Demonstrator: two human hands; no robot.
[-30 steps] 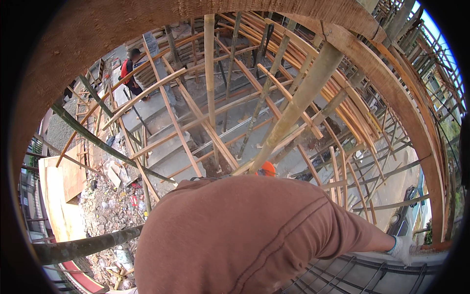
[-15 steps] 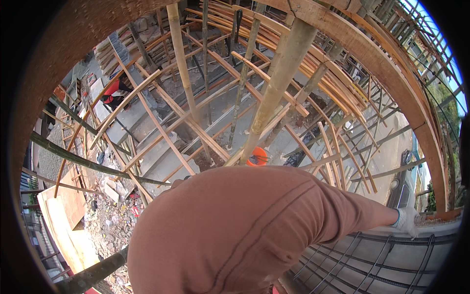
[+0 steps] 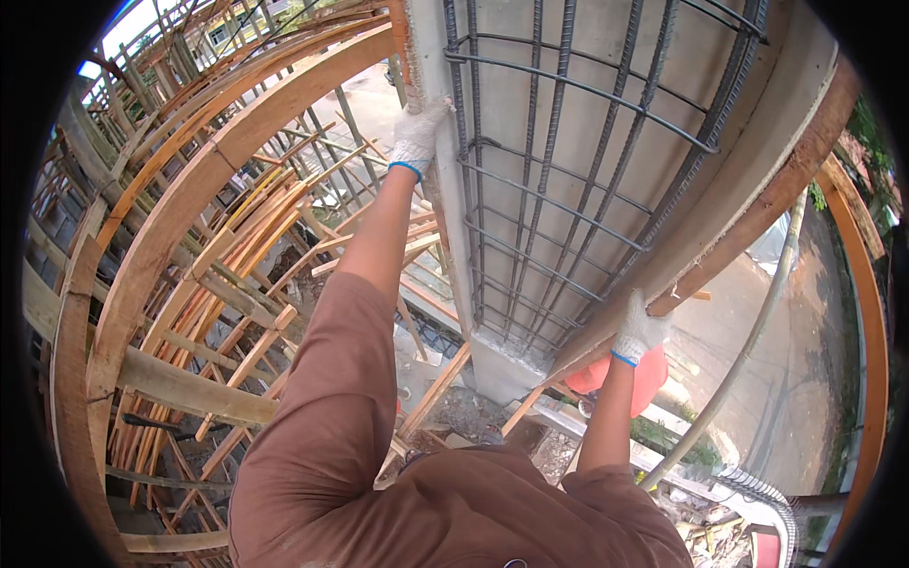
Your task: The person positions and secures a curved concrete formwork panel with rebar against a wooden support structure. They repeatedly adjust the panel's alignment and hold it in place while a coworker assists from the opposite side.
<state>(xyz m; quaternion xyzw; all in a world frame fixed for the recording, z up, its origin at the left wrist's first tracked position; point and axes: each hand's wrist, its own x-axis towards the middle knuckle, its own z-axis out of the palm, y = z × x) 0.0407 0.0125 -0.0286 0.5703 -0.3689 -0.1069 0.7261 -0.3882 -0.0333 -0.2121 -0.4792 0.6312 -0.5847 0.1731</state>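
Note:
A steel rebar cage (image 3: 559, 170) lies inside a long grey formwork trough (image 3: 507, 374). My left hand (image 3: 417, 140), in a white knit glove with a blue cuff, is stretched far forward and closed over the trough's left edge. Closer to my body, my right hand (image 3: 640, 331), gloved the same way, is closed on the wood-backed right edge (image 3: 729, 254). Its fingertips are partly hidden by that edge. Neither hand touches the bars.
Curved timber beams (image 3: 156, 227) and stacked wooden strips (image 3: 241, 284) fill the left, with scaffold poles among them. A pale pole (image 3: 748, 364) slants along the right, above a paved road (image 3: 795, 331). A salmon-red object (image 3: 651, 381), partly hidden, shows below my right hand.
The view has swung right, from the timber scaffolding and rubble below to the rebar trough. My left hand was on the trough's edge before too; my right hand has come into view.

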